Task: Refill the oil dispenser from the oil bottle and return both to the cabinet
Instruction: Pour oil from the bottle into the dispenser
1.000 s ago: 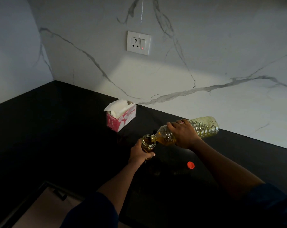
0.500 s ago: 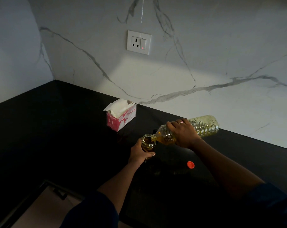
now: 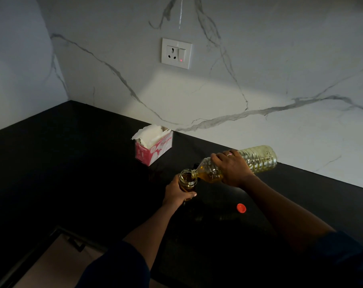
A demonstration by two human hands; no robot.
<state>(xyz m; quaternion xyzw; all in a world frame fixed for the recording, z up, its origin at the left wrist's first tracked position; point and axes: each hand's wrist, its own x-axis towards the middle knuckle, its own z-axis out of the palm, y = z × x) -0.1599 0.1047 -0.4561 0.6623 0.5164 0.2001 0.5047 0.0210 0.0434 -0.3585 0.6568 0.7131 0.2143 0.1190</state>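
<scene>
While the oil bottle (image 3: 257, 159) lies almost level with its mouth over the open neck of the oil dispenser (image 3: 187, 179), its thin ribbed plastic will likely flex and surge under a hard squeeze. The right hand (image 3: 231, 168) wraps its shoulder close to the neck, a sensible place to steer the pour. Oil pools toward the neck and the far end looks mostly air, so I judge it fairly light. The dispenser, a small glass jar, is probably breakable and slick once oily (drips would hardly show on this dark surface). The left hand (image 3: 177, 194) curls round its body below the rim; whether its base rests on the counter I cannot tell. A red cap (image 3: 241, 208) lies on the black countertop (image 3: 72, 163) near the right forearm, touching nothing. Farther back a pink tissue box (image 3: 153, 145) stands near the white marbled wall (image 3: 280, 80), below a socket (image 3: 176, 53) showing a red light.
</scene>
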